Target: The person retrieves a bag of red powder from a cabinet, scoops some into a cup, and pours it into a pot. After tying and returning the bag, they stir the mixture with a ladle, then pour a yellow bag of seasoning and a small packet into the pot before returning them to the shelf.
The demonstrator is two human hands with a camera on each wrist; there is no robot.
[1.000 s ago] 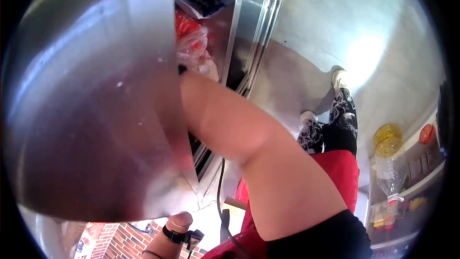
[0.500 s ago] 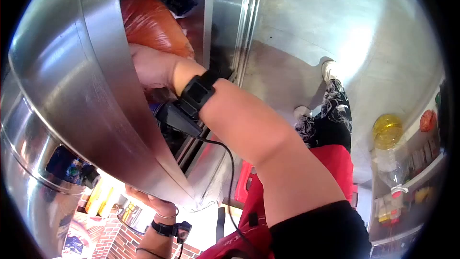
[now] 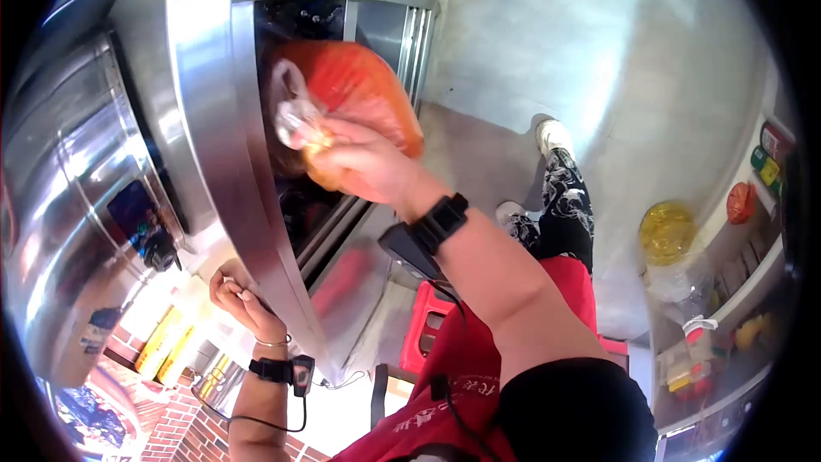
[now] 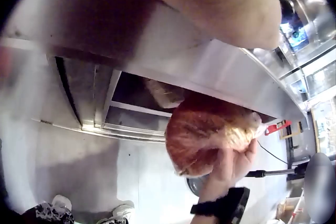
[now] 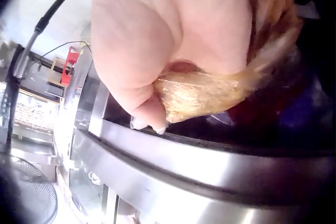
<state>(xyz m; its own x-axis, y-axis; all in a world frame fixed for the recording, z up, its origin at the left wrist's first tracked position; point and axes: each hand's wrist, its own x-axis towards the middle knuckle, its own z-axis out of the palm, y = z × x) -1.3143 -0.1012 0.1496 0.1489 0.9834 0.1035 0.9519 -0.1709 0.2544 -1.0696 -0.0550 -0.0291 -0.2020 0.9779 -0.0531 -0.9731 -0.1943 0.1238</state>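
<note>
Bag, one: orange-red, thin film, plump, with packed contents not identifiable. Location: left of centre, at the mouth of the cabinet under the steel counter, partly overlapping the sliding-door track in the head view. Whether its underside bears on the sill cannot be told.

Right hand: fingers curled tightly round the gathered neck; a pale loop of film stands out beyond the fist, on the left.

Left hand: near left, beside the counter's edge; fingers loosely bent, no object seen in them.

Handling, as judged: fairly heavy for its size; soft, sagging, apt to swing and change shape. Film probably slick and liable to tear on the metal track. Best hold: the bunched neck, full fist, close above the bulge; a palm beneath would relieve the film. The loop alone looks a weak hold.
</note>
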